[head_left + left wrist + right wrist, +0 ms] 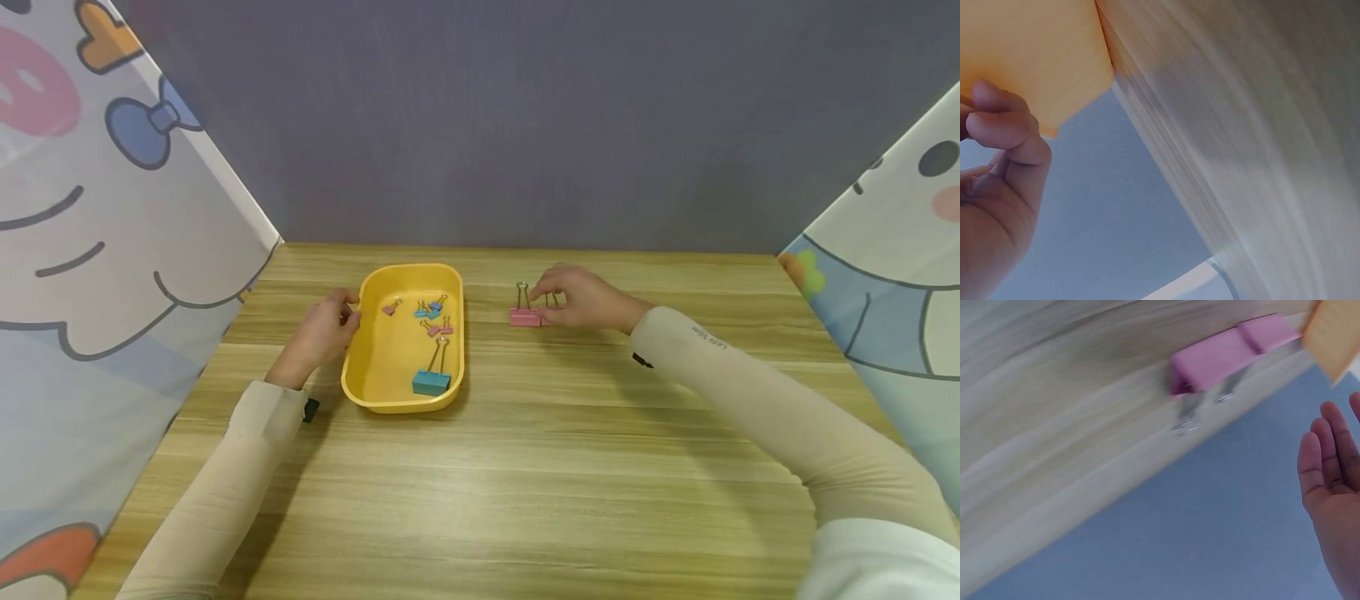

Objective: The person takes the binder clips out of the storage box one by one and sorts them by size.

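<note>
My left hand (321, 335) is at the left side of a yellow plastic tray (351, 367), its curled fingertips gripping at the rim. In the left wrist view the bent fingers (1007, 131) lie against the tray's outer wall (1066, 56). A large teal binder clip (431, 382) stands in the tray, near several small pink and blue clips. To the right, two larger pink binder clips (525, 317) stand end to end on the table, wire handles up. My right hand (585, 300) overlaps the right one in the head view; its fingers (1330, 450) are extended in the right wrist view, apart from the clips.
The wood-grain table (540, 467) runs back to a grey partition (480, 125). Cartoon-printed panels (97, 275) stand on both sides. Small black pieces (642, 360) show beside each sleeve cuff.
</note>
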A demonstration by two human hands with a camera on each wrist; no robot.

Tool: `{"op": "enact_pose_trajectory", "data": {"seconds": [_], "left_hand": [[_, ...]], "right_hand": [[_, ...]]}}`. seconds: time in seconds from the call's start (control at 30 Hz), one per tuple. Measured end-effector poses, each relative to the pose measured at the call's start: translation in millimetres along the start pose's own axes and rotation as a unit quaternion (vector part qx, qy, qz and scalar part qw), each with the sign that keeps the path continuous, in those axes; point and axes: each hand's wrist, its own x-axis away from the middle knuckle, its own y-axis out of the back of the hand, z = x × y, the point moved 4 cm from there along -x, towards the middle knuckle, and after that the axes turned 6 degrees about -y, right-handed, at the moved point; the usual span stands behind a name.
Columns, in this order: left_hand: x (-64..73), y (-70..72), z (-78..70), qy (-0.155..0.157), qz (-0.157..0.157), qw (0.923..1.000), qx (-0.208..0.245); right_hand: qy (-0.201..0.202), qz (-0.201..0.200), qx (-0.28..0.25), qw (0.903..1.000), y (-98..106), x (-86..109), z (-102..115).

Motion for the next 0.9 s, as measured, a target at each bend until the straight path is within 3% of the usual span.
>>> {"op": "enact_pose_trajectory", "data": {"seconds": [0.2, 0.43, 0.9], "left_hand": [[1.7, -0.4, 0.4, -0.001, 0.000, 1.0000, 0.008], [1.8, -0.2, 0.0, -0.003, -0.007, 0.9999, 0.007], [0.3, -1.2, 1.3, -0.001, -0.008, 0.9999, 0.007]], "right_hand": [[0.072, -0.018, -0.011, 0.9972, -6.7, -10.5, 36.1], [0.092, -0.005, -0.024, 0.9955, -17.6, -23.1, 67.0], [0.126, 0.060, -0.008, 0.9902, -52.3, -55.5, 119.4]]}}
